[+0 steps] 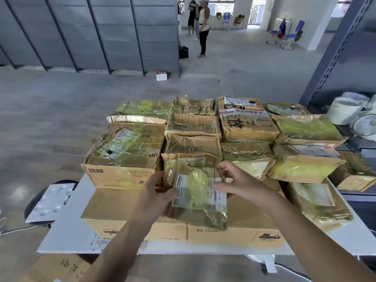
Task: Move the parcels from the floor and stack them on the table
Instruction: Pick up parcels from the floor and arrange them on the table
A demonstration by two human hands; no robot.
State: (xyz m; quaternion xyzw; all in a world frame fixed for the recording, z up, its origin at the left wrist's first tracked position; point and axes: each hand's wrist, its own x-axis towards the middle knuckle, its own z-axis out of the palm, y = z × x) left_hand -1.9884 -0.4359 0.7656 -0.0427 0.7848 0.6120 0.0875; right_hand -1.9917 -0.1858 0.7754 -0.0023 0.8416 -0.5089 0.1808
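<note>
A small cardboard parcel [198, 193] wrapped in yellowish tape, with a white label on top, lies on the flat brown boxes [114, 208] at the front of the white table [67, 231]. My left hand [160, 187] grips its left side. My right hand [237, 182] holds its far right corner with curled fingers. Behind it, several taped parcels [193, 127] are stacked across the table in rows. One more box [61, 267] lies on the floor under the table's near left corner.
A grey padded envelope [50, 202] rests on a dark stool left of the table. White tubs [350, 110] and a blue-grey rack [335, 58] stand at the right. Grey shelving [91, 33] lines the back left. People [203, 27] stand far off on the concrete floor.
</note>
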